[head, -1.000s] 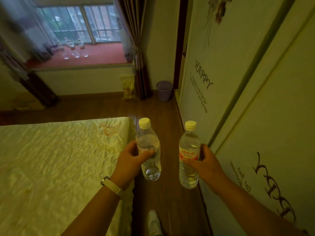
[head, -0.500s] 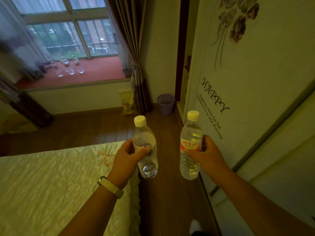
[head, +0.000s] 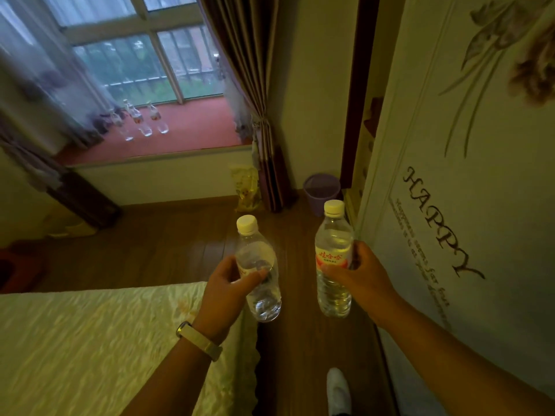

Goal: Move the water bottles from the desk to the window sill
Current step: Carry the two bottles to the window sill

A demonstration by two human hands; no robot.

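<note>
My left hand [head: 226, 291] grips a clear water bottle [head: 260, 292] with a pale cap, tilted slightly left. My right hand [head: 365, 279] holds a second water bottle [head: 332, 244] upright; this one has a red label. Both are carried at chest height above the wooden floor. Far ahead on the left, the red window sill [head: 192, 130] carries several more bottles [head: 145, 123] standing in a cluster near the glass.
A bed with a pale quilted cover [head: 90, 349] fills the lower left. A wardrobe door printed "HAPPY" [head: 450, 205] lines the right. A purple bin [head: 319, 189], a yellow bag [head: 246, 187] and a brown curtain [head: 258, 115] stand by the far wall. A narrow wooden floor strip [head: 300, 340] runs between bed and wardrobe.
The view has moved forward along the floor strip; the window sill and its bottles are nearer and lower in view. Both hands keep their bottles in the same hold.
</note>
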